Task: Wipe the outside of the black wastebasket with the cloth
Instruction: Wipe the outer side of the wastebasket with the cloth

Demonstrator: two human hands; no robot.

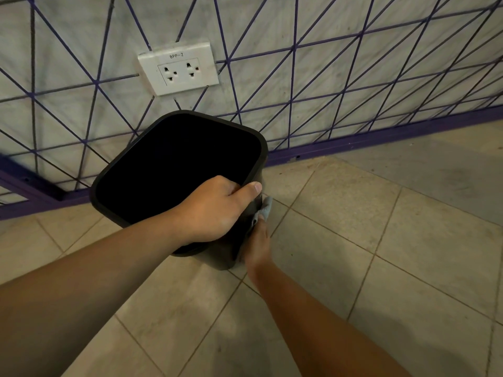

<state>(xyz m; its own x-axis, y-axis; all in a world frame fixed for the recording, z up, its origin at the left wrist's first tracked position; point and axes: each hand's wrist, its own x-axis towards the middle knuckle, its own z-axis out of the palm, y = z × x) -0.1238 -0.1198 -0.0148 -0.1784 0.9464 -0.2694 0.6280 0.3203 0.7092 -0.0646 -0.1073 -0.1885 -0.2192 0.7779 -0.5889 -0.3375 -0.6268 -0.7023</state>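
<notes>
The left hand (215, 210) gripped the bin (174, 164) by its near rim, fingers curled inside, thumb outside. The right hand (257, 246) pressed the cloth (265, 208) against its side wall; finger grip hidden.

A pale grey wall (258, 85) fills the far side, with a marbled, slightly mottled surface. Thin purple lines (294, 47) cross it in a web of triangles. A white double socket plate (178, 68), marked 8PP-2, sits on the wall at upper left, slightly tilted in the view. A purple skirting strip (381, 136) runs along the foot of the wall, rising toward the right. The floor (408, 254) is laid with large beige tiles with darker joints between them. Light is soft and dim, and the near left floor lies in shadow.
</notes>
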